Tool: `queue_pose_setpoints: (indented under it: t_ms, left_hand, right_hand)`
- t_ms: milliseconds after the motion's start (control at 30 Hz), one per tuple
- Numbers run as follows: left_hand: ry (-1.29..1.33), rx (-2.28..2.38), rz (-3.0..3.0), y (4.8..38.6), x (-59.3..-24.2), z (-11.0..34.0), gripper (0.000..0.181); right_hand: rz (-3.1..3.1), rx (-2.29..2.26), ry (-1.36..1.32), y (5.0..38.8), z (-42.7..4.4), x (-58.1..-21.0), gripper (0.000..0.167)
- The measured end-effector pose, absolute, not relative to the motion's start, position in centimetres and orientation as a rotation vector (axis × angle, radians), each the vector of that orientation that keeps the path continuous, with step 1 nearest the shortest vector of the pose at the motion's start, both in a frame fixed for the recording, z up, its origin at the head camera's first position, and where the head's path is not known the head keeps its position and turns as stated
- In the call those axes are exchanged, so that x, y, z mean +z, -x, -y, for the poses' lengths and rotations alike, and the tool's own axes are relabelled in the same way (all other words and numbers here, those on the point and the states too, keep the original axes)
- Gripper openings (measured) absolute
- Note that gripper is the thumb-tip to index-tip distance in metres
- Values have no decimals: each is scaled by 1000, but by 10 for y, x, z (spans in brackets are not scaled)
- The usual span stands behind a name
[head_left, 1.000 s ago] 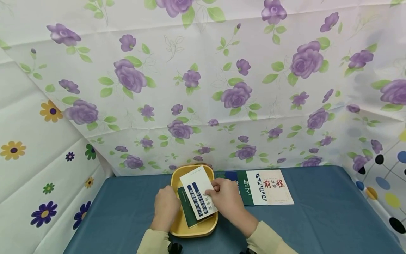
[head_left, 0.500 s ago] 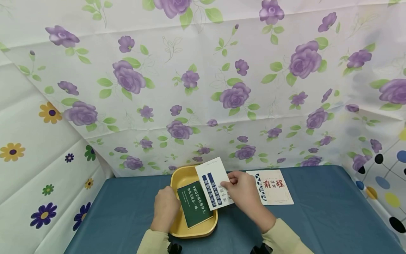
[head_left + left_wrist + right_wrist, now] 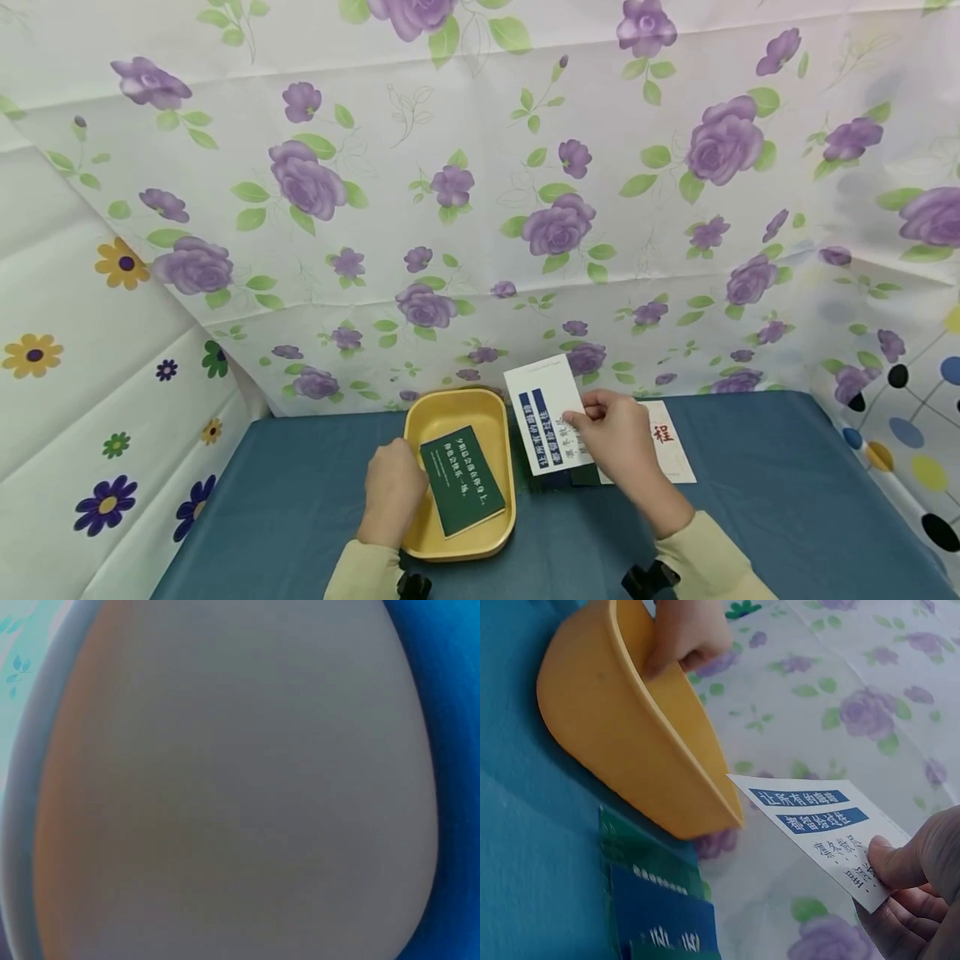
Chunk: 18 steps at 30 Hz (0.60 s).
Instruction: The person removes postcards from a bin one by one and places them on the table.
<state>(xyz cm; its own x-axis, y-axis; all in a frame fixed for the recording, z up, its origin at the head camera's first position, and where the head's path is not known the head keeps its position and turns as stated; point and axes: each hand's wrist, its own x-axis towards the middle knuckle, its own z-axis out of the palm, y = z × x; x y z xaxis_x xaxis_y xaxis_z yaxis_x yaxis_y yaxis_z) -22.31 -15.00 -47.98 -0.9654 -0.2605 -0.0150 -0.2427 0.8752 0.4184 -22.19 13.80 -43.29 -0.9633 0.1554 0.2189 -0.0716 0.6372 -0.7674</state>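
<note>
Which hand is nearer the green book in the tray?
The left hand, at the tray's left rim, beside the green book; the right hand is past the right rim.

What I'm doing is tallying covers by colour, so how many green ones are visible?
3: one green cover in the yellow tray, another on the table beside it, a third just past the blue cover. The white cover in the right hand may hide others.

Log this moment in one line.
right hand: pinches blue-banded white card | left hand: grips yellow tray | green booklet: inside tray
</note>
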Motion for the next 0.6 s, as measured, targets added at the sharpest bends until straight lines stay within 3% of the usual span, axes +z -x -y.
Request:
queue_pose_setpoints:
  t_ms: [600]
  left_hand:
    - [-388, -642, 2997, 224, -481, 152, 8]
  right_hand:
    - [2583, 1059, 206, 225, -202, -428, 39]
